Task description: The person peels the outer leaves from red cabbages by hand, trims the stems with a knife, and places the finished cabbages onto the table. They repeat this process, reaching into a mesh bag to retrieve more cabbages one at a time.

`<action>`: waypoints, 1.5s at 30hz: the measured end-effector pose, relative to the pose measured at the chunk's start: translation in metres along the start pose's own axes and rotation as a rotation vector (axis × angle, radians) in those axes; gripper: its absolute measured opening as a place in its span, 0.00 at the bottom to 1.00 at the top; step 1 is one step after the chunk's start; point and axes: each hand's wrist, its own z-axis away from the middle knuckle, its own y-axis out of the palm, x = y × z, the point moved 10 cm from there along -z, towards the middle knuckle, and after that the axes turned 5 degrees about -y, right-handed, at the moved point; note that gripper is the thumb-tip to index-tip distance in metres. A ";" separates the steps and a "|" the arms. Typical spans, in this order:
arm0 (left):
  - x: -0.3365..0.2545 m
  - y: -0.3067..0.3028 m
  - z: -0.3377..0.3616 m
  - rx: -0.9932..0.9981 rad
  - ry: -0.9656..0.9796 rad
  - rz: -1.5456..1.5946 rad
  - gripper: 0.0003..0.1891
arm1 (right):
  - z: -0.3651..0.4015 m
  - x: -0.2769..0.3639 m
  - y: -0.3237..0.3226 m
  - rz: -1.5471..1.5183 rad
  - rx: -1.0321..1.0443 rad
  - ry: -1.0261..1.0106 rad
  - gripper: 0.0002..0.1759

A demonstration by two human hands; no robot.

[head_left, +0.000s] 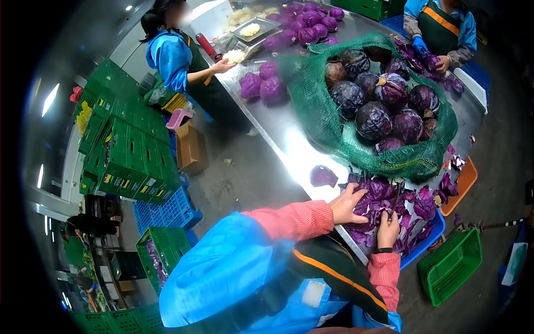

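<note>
- The left hand has its fingers spread, and it rests on purple cabbage.
- The right hand is closed around a thin knife, partly hidden.
- This purple cabbage lies near the corner of the metal desk, among loose leaves, beside a green net bag.

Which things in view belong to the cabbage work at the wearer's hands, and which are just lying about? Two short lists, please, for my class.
Seemingly part of the job:
purple leaves
what looks like a knife, in the right hand
dark cabbages
green net bag
blue bin

Seemingly lying about:
cardboard box
red bottle
green basket
pink crate
</note>
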 end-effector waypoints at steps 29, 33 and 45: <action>-0.001 -0.012 0.020 0.071 0.009 -0.004 0.42 | 0.012 0.082 0.016 0.104 0.031 -0.272 0.13; 0.018 -0.004 0.023 0.015 0.048 0.011 0.41 | -0.008 0.027 0.008 0.127 -0.129 -0.232 0.13; 0.009 -0.001 0.011 0.053 -0.133 -0.038 0.28 | 0.031 0.079 0.012 0.040 0.042 -0.195 0.17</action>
